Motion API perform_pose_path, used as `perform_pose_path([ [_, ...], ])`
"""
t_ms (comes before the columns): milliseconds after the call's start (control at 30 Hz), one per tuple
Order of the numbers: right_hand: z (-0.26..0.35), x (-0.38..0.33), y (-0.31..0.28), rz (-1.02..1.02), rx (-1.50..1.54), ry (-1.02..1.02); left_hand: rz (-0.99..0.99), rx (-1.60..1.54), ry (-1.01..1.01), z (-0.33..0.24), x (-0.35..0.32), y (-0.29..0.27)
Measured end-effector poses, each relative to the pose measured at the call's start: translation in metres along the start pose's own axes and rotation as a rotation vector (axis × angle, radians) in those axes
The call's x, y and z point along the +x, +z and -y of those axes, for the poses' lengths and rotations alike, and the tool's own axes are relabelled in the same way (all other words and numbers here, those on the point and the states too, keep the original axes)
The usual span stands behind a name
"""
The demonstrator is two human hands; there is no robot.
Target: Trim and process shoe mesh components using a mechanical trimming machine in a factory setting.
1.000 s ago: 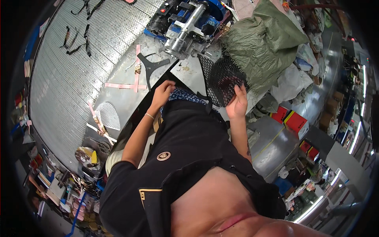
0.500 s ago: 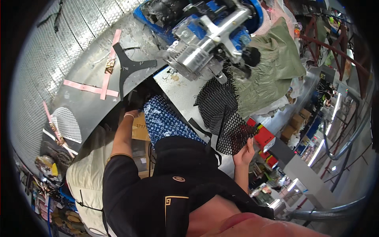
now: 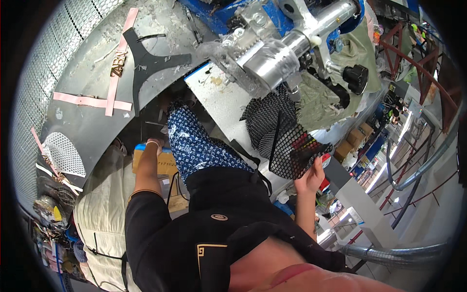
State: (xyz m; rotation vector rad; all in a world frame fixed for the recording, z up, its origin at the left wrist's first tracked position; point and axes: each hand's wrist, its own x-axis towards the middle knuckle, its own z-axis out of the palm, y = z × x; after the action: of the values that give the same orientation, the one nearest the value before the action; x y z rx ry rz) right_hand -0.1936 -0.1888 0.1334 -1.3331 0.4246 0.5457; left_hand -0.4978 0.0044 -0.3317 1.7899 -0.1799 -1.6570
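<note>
My right hand point(image 3: 310, 176) grips the lower edge of a black mesh fabric piece point(image 3: 286, 141) that hangs off the white work table point(image 3: 224, 100) below a silver machine head point(image 3: 272, 61). My left hand point(image 3: 152, 146) reaches down beside my blue patterned trouser leg point(image 3: 194, 146) and rests on a cardboard box point(image 3: 163, 163) under the table; its fingers are partly hidden. A black top with a gold emblem covers my chest.
A grey curved table point(image 3: 87, 126) to the left bears pink tape strips point(image 3: 92, 101), a black Y-shaped cut piece point(image 3: 146, 58) and a white mesh piece point(image 3: 64, 153). Olive fabric point(image 3: 350, 53) lies behind the machine. Cream fabric bag point(image 3: 99, 219) sits at lower left. Pipes and boxes fill the right.
The view swung closer to the machine. My right hand drew the black mesh off the table toward the right. My left hand dropped from the table edge to the box below.
</note>
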Motion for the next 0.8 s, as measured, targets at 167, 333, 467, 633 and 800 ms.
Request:
perform_pose_path([
  [167,-0.002,0.007,-0.002,0.076,0.047,0.011,0.214,-0.058,-0.125,-0.001,0.009,0.039],
  [333,-0.009,-0.001,-0.013,0.059,-0.035,0.010,0.153,-0.040,-0.104,0.010,0.032,0.031],
  [467,-0.015,-0.005,-0.021,0.222,0.055,0.008,-0.204,-0.100,-0.288,0.053,0.052,0.072],
  [633,-0.015,-0.009,-0.008,0.166,0.064,0.047,-0.640,-0.224,-0.447,0.030,0.000,0.078],
  [800,-0.003,-0.015,0.016,0.348,0.108,0.046,-1.396,-0.726,-0.405,-0.032,-0.076,0.069],
])
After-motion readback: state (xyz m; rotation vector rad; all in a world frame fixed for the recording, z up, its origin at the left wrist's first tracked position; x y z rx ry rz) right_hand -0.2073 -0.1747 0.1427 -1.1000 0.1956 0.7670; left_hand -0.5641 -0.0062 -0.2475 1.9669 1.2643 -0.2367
